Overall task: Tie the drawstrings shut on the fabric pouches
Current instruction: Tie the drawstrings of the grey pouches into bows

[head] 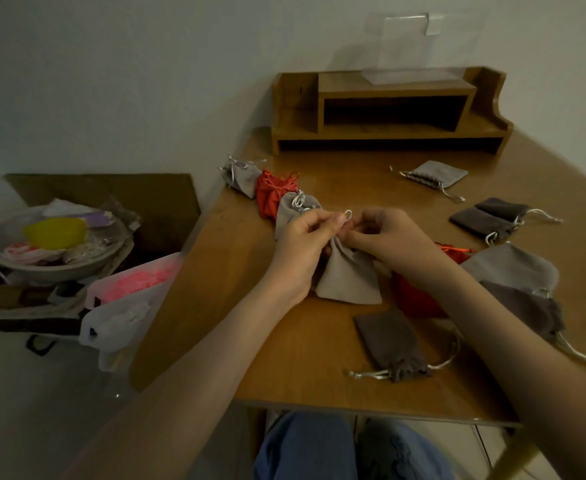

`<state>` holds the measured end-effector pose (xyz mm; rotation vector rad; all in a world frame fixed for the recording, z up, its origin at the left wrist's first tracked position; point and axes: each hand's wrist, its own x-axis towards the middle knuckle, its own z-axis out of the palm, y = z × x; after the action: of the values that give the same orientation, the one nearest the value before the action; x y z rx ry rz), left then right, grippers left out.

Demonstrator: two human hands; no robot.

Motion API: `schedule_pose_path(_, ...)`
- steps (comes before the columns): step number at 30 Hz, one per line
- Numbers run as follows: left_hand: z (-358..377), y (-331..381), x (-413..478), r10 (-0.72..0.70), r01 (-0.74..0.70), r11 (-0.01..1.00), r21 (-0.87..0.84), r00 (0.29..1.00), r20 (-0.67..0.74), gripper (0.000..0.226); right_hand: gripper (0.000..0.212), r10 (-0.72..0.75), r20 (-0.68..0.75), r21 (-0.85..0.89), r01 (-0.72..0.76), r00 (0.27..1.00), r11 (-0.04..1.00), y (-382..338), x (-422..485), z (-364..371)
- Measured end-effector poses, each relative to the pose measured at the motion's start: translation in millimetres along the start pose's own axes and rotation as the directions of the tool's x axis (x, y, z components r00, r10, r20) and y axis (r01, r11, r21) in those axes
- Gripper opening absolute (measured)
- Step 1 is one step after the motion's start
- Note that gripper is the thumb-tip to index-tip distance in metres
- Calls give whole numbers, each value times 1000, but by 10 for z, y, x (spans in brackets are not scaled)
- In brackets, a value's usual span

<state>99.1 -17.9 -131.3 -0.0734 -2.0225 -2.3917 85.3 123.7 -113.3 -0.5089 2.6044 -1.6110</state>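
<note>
A light grey pouch (pixel 350 277) stands on the wooden table (pixel 250 334), its gathered neck up between my hands. My left hand (pixel 302 244) and my right hand (pixel 388 237) both pinch its silver drawstring (pixel 348 214), which forms a small loop above the fingertips. Behind my left hand lie a grey pouch (pixel 293 209), an orange pouch (pixel 269 194) and another grey pouch (pixel 243 174). A red pouch (pixel 419 296) lies partly hidden under my right forearm.
Several more pouches lie about: a dark one (pixel 393 344) near the front edge, grey and dark ones (pixel 516 271) at the right, one (pixel 436 174) at the back. A wooden desk shelf (pixel 388 112) stands at the far edge. Boxes with a bowl (pixel 56 244) sit on the floor at the left.
</note>
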Motion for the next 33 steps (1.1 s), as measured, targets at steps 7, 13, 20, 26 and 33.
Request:
schedule_pose_path(7, -21, -27, 23, 29, -26, 997, 78, 999, -36, 12, 9, -110, -159, -260, 66, 981, 963, 83, 18, 75)
schedule_pose_path(13, -14, -14, -6, 61, -58, 997, 50, 996, -68, 11, 9, -170, -181, -236, 125, 969, 964, 79, 4, 100)
schedule_pose_path(20, -19, -2, -8, 60, -54, 996, 76, 995, -76, 14, 1, -234, -146, -296, 183, 961, 937, 69, 1, 117)
schedule_pose_path(26, -39, 27, 1, -12, 12, 1000, -1, 997, -76, 19, 6, -230, -141, -232, 194, 963, 953, 73, -14, 110)
schedule_pose_path(33, -27, 50, -13, -20, 18, 999, -37, 998, -66, 21, 7, -196, -186, -81, 184, 963, 980, 63, 2, 75)
